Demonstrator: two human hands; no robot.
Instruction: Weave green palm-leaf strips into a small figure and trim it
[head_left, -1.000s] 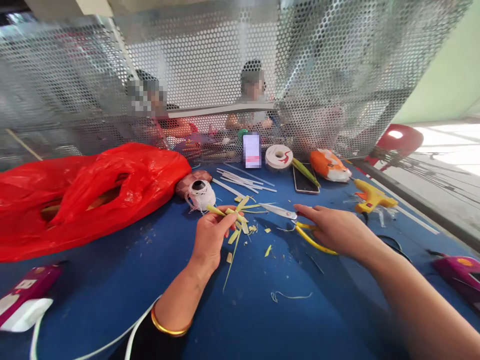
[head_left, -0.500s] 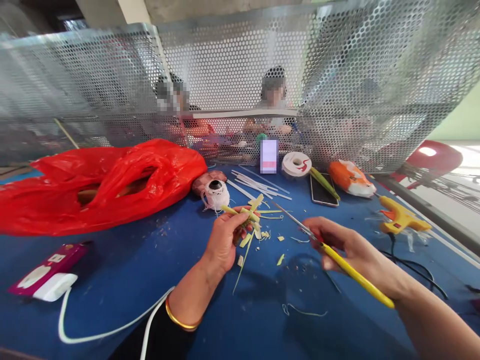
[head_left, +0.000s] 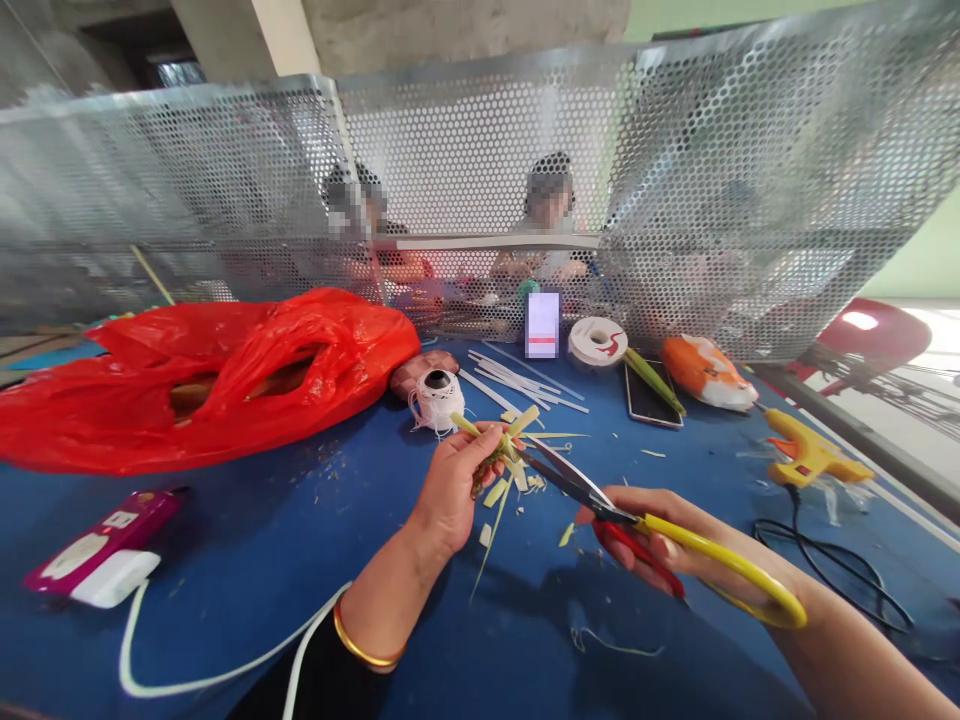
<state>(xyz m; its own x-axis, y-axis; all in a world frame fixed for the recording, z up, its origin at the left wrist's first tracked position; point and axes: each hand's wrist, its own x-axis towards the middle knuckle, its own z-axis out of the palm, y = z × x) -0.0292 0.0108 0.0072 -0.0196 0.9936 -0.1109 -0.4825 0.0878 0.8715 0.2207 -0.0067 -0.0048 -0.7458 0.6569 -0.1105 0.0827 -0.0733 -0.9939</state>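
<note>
My left hand point(head_left: 455, 480) is closed around a small bundle of pale green leaf strips point(head_left: 517, 430), whose ends spread out past my thumb and fingers. In my right hand point(head_left: 652, 530) is a pair of scissors point(head_left: 574, 485) with one yellow and one red handle. The scissor blades are apart, and their tips reach the right side of the leaf strips. Beneath the hands, leaf cuttings point(head_left: 495, 493) lie scattered on the blue table point(head_left: 360, 570).
A red plastic bag point(head_left: 360, 335) spreads across the left. At the back are white string point(head_left: 439, 400), white strips point(head_left: 517, 375), a ribbon spool point(head_left: 598, 342) and a phone point(head_left: 656, 395). A yellow glue gun point(head_left: 814, 450) sits right. A white cable point(head_left: 202, 665) crosses front left.
The scissors have opened and turned, and their blades have moved left to the leaf strips. My left hand still holds the strips. The whole view has shifted slightly.
</note>
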